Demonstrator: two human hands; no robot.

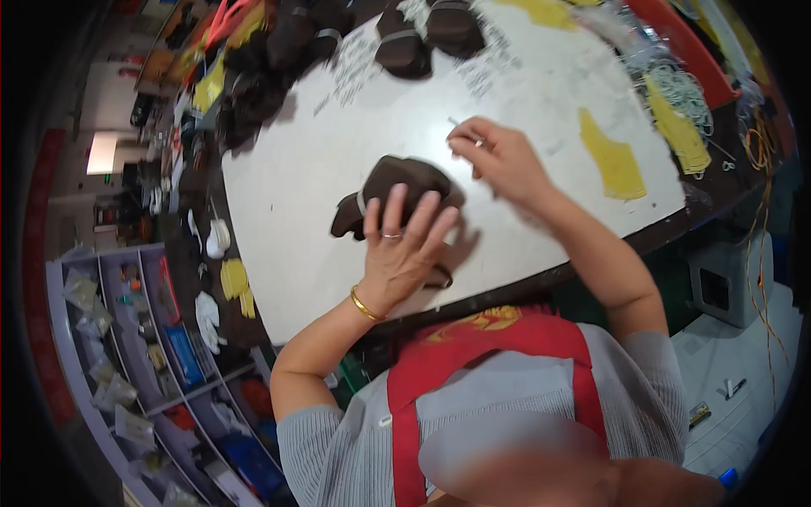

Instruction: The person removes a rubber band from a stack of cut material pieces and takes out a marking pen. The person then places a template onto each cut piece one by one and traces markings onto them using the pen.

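Observation:
A dark brown bundle of soft, fabric-like pieces (405, 176) rests on the white tabletop (304, 177), with a pale band round its narrower left part. My left hand (404, 249) lies on the bundle, its fingers spread over the near side. Up and to the right, my right hand (504, 160) is raised apart from the bundle. Thumb and fingers are closed on a slim, light, pen-like stick (454, 122), whose tip pokes out; its exact kind is too small to tell. A dark loop (439, 277) shows beside my left wrist.
More banded dark bundles (404, 51) lie at the far edge, with a dark heap (253, 101) far left. Yellow cut pieces (612, 156) and a tangle of pale bands (680, 97) are at right. A compartment shelf (144, 338) stands left, and handwriting marks the tabletop.

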